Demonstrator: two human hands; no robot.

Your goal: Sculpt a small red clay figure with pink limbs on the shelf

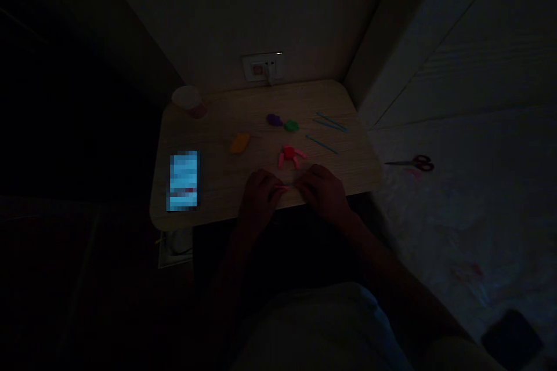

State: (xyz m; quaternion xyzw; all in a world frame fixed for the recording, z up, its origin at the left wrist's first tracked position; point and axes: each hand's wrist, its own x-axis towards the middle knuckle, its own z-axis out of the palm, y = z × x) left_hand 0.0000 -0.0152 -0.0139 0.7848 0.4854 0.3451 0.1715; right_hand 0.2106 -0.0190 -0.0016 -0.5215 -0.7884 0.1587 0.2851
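Note:
In the dim head view, my left hand [260, 194] and my right hand [322, 188] meet at the front edge of a small wooden table [213, 179]. The left fingers pinch a thin pink strip [282, 187]. My right fingers are closed at its other side; what they grip is too dark to make out. Just beyond lies a red clay-like lump [289, 153] with pink pieces around it like legs. Farther back sit a purple lump [274, 120], a green lump [291, 125] and an orange lump [240, 143].
Thin blue-green sticks [322, 144] lie at the table's right. A lit phone [183, 181] rests at the left, with a cup [188, 99] behind it. The wall has a socket [263, 66]. Scissors [411, 163] lie on the pale surface to the right.

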